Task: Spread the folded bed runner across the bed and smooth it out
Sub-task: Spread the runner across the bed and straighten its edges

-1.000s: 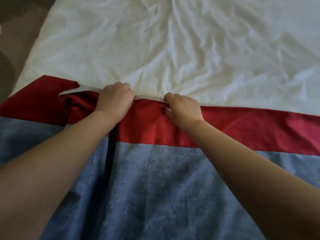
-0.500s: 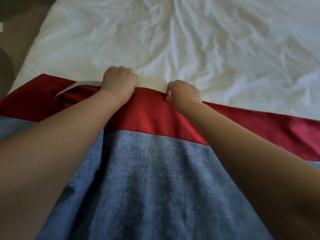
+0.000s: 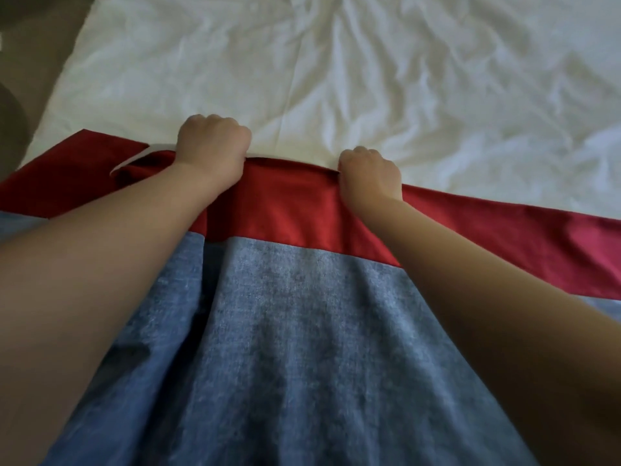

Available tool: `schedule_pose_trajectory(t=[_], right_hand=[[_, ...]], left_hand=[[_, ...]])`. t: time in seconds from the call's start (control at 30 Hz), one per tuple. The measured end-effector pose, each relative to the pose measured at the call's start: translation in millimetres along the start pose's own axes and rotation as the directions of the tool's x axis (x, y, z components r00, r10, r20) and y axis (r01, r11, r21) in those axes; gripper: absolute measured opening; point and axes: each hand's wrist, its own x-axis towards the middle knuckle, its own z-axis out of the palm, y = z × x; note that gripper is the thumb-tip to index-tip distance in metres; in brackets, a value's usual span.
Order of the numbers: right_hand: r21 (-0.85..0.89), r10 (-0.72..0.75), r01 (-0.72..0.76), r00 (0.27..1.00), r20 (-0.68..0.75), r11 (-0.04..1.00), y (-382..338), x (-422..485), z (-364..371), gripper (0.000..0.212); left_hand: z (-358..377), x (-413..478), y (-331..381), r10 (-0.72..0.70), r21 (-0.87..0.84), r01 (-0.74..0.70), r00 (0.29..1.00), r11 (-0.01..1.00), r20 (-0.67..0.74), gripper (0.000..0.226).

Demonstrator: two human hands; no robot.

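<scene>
The runner (image 3: 295,210) is gripped at its red edge, mid-frame, by clenched fingers of left hand (image 3: 212,148) and right hand (image 3: 369,171), likely for drawing it across the bed (image 3: 403,79).

No legible text or labels anywhere.

Dull brown floor (image 3: 33,62) fills the upper left corner, alongside the edge of the bed (image 3: 420,79). A darker curved patch (image 3: 8,112) lies on it at the far left. Soft, even light shows the bed's creased white sheet (image 3: 208,72)
</scene>
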Motion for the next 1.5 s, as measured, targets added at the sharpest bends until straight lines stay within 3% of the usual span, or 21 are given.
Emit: schedule_pose_trajectory(t=[0.2, 0.4, 0.57, 0.67, 0.77, 0.9, 1.03, 1.17, 1.23, 1.3, 1.37, 1.4, 1.5], right_hand=[[0.064, -0.034, 0.042, 0.992, -0.119, 0.997, -10.9, -13.1, -22.7, 0.033], [0.114, -0.051, 0.068, 0.988, -0.146, 0.991, -41.6, -23.5, -40.5, 0.039], [0.107, -0.067, 0.079, 0.991, -0.114, 0.991, -87.2, -43.9, -40.2, 0.039], [0.111, -0.106, 0.116, 0.990, -0.098, 0.987, -127.9, -64.7, -32.5, 0.037], [0.206, -0.130, 0.138, 0.990, -0.050, 0.969, -173.8, -83.6, -23.4, 0.037], [0.362, -0.149, 0.113, 0.986, 0.074, 0.925, -237.9, -101.7, -11.4, 0.037], [0.370, 0.043, -0.059, 0.998, 0.051, 0.927, -288.6, -107.5, -2.3, 0.040], [0.292, 0.239, -0.247, 0.969, 0.066, 0.924, -310.9, -99.1, -3.9, 0.038], [0.279, 0.348, -0.327, 0.937, -0.029, 0.903, -317.4, -90.2, -10.1, 0.034], [0.322, 0.397, -0.317, 0.890, -0.224, 0.892, -323.7, -80.7, -15.4, 0.040], [0.337, 0.289, -0.158, 0.877, -0.385, 0.928, -329.7, -70.0, -18.6, 0.049], [0.316, 0.183, -0.053, 0.899, -0.397, 0.947, -333.2, -65.1, -20.9, 0.052], [0.161, -0.207, 0.254, 0.943, -0.259, 0.954, -343.3, -48.7, -32.1, 0.061]], left_hand=[[-37.4, -10.1, -22.2, -0.059, -0.180, 0.045, 0.996, 0.983, -0.073, 0.048], [-51.6, -37.3, -41.0, -0.002, -0.205, -0.025, 0.992, 0.978, -0.130, 0.055], [-47.3, -67.0, -57.8, 0.023, -0.204, -0.046, 0.993, 0.978, -0.112, 0.061], [-35.6, -92.7, -64.2, 0.058, -0.224, -0.063, 0.998, 0.973, -0.029, 0.063], [-15.1, -118.0, -77.2, 0.107, -0.287, -0.080, 0.991, 0.955, 0.082, 0.055], [3.2, -135.5, -99.8, 0.157, -0.424, -0.117, 0.986, 0.898, 0.060, 0.031], [3.3, -152.0, -118.7, 0.199, -0.455, -0.176, 0.980, 0.873, 0.003, 0.026], [9.9, -170.4, -158.4, 0.145, -0.475, -0.171, 0.985, 0.863, -0.092, 0.032], [18.8, -180.0, -182.9, 0.076, -0.458, -0.093, 0.996, 0.884, -0.057, 0.046], [30.8, -190.8, -203.3, 0.029, -0.420, -0.001, 0.998, 0.907, 0.059, 0.063], [43.0, -199.5, -213.3, 0.011, -0.432, 0.054, 0.989, 0.900, 0.148, 0.069], [47.0, -202.4, -214.2, 0.003, -0.455, 0.065, 0.989, 0.888, 0.147, 0.065], [49.2, -203.2, -212.4, -0.052, -0.535, 0.052, 0.999, 0.843, 0.016, 0.042]])
